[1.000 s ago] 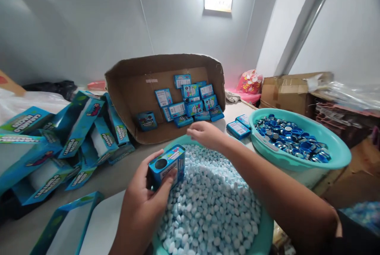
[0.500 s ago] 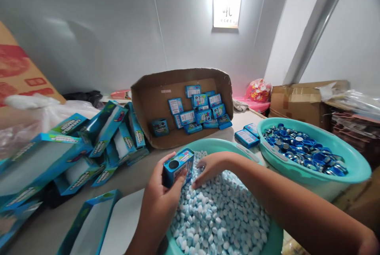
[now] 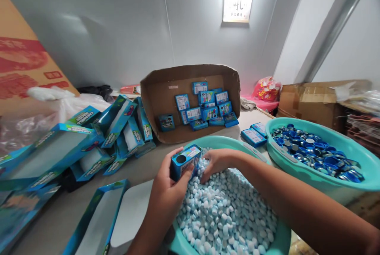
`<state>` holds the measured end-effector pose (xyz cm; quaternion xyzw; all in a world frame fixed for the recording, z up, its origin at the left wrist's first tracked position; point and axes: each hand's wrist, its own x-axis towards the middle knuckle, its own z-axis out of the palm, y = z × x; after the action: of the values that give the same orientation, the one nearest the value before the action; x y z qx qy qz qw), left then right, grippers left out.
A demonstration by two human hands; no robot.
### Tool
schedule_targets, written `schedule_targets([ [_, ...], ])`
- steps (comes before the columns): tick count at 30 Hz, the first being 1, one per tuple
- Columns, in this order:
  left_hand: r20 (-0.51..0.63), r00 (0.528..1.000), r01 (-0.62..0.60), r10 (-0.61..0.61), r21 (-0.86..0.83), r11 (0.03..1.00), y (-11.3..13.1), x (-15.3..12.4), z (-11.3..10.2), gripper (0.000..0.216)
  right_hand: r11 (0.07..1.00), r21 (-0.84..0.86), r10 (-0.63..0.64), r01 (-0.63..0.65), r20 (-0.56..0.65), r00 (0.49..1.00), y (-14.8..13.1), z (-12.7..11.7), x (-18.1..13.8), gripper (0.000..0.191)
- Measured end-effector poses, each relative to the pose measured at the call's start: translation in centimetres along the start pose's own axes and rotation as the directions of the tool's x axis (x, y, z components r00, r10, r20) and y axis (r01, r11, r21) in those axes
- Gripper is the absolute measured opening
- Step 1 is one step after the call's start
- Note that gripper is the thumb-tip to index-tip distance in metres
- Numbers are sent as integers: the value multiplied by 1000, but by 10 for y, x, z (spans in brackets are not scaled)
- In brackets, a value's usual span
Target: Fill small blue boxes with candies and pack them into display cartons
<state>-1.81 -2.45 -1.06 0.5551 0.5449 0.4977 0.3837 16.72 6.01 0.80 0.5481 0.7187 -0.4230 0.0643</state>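
My left hand [image 3: 170,181] grips a small blue tin [image 3: 186,160] with a round dark opening in its top face. The tin is held tilted at the rim of a turquoise basin [image 3: 185,243]. Small white and pale-blue candies [image 3: 225,215] are heaped in that basin. My right hand [image 3: 218,162] reaches in from the right, close beside the tin. Its fingers curl around some candies at the heap's far left part; the fingertips are partly hidden among them.
A cardboard box [image 3: 160,92] lying on its side holds several blue tins. Blue display cartons [image 3: 59,152] are piled at left. On the right, a second turquoise basin [image 3: 368,160] contains blue and silver lids [image 3: 323,156]. Two tins [image 3: 253,136] lie between box and basin.
The whole view has shifted, so things sit further right. The left hand still holds the tin at the basin, and the right hand stays among the candies, its fingers slightly more curled.
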Motion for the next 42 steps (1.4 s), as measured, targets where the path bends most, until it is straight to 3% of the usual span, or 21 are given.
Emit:
schedule_targets([
  [7,-12,1000,5,-6,-81,997,-3,1,0,57,961,228,-162,157,5,987,-1,-8,-15,31],
  [12,14,1000,-1,2,-45,999,-2,1,-2,53,904,341,-257,257,-45,965,-2,-18,-36,27],
  [18,51,998,-39,39,3,999,0,0,-3,48,871,394,-274,293,-107,956,0,-25,-61,26],
  [22,98,992,-80,76,38,996,-1,0,-3,49,726,526,-342,443,-283,896,-13,-28,-68,22],
  [26,140,982,-133,125,51,990,-2,-1,-2,49,506,648,-381,569,-423,822,-53,-28,-63,23],
  [30,127,983,-153,136,134,979,1,-3,-1,46,325,749,-409,577,-439,800,-89,-21,-52,26],
  [33,125,983,-157,136,172,973,4,-5,0,42,197,780,-454,594,-464,761,-94,-12,-46,24],
  [42,141,983,-139,116,162,977,9,-7,3,35,207,766,-392,609,-505,769,-76,6,-29,18],
])
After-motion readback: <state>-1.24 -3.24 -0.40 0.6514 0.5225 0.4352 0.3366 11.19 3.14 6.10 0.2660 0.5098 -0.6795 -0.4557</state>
